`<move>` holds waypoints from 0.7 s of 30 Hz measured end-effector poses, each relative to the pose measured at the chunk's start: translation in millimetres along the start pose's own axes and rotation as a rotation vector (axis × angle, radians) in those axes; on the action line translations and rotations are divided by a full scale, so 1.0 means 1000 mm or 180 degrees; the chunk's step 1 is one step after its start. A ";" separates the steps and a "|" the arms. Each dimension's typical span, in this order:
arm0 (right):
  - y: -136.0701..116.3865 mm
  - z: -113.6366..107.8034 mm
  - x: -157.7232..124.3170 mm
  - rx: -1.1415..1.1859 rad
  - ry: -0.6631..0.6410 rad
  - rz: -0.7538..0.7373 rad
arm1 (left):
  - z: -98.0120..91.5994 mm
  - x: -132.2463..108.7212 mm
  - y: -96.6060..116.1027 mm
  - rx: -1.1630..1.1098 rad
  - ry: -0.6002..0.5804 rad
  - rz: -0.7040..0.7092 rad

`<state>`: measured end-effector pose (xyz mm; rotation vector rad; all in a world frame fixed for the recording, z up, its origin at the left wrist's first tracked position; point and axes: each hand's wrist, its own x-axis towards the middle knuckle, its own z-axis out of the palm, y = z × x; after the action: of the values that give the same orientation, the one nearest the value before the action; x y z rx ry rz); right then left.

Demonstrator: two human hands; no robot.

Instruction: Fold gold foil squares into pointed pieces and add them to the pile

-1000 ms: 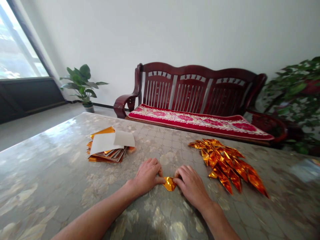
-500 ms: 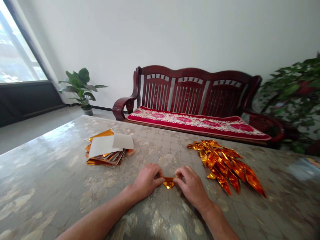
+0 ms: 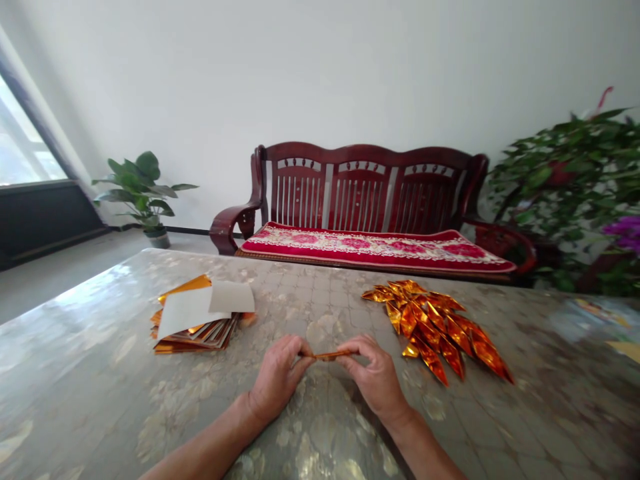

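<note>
Between my two hands is a small piece of folded gold foil paper [image 3: 327, 357], seen nearly edge-on as a thin strip. My left hand [image 3: 280, 373] pinches its left end between thumb and fingers. At the other end, my right hand [image 3: 375, 373] grips it the same way. A pile of folded gold foil pieces [image 3: 435, 327], pointed at their ends, lies on the table to the right. Over to the left sits a loose stack of foil paper sheets [image 3: 187, 310], some with the pale back side up.
The table [image 3: 300, 287] has a shiny, patterned cover. Behind it stands a dark red wooden bench [image 3: 355, 193] with a floral seat cover [image 3: 370, 247]. A clear plastic bag [image 3: 590, 320] lies at the right. Potted plants [image 3: 150, 193] stand at both sides.
The foil piece has turned from showing a pointed lower flap to a thin edge, still held at both ends. The camera view has shifted slightly to the right.
</note>
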<state>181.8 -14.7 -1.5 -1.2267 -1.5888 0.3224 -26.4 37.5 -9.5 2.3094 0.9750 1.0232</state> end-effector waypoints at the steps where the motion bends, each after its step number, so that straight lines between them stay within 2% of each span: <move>1: -0.001 0.000 0.000 0.0000 0.0032 -0.0074 | 0.000 0.000 0.000 0.0036 0.0002 0.0013; 5: -0.006 0.000 0.001 -0.0133 0.0072 -0.0369 | -0.001 0.002 0.004 0.0180 -0.0022 0.0093; 10: -0.015 0.003 0.002 -0.0348 -0.0068 -0.0668 | 0.002 0.005 0.014 0.0036 -0.0145 0.0526; 12: -0.018 0.005 0.002 -0.0365 -0.0075 -0.0781 | 0.005 0.006 0.016 -0.0021 -0.0134 0.0544; 15: -0.023 0.006 0.001 -0.0345 -0.0040 -0.0828 | 0.008 0.005 0.015 -0.0096 -0.0007 0.0543; 21: -0.030 0.010 -0.002 -0.0142 0.0295 -0.0531 | 0.003 0.001 0.018 -0.0144 0.0522 0.0820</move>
<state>157.3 -26.2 15.1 -1.1180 -1.6129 0.1225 -15.6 26.1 0.4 2.3863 0.7156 1.3412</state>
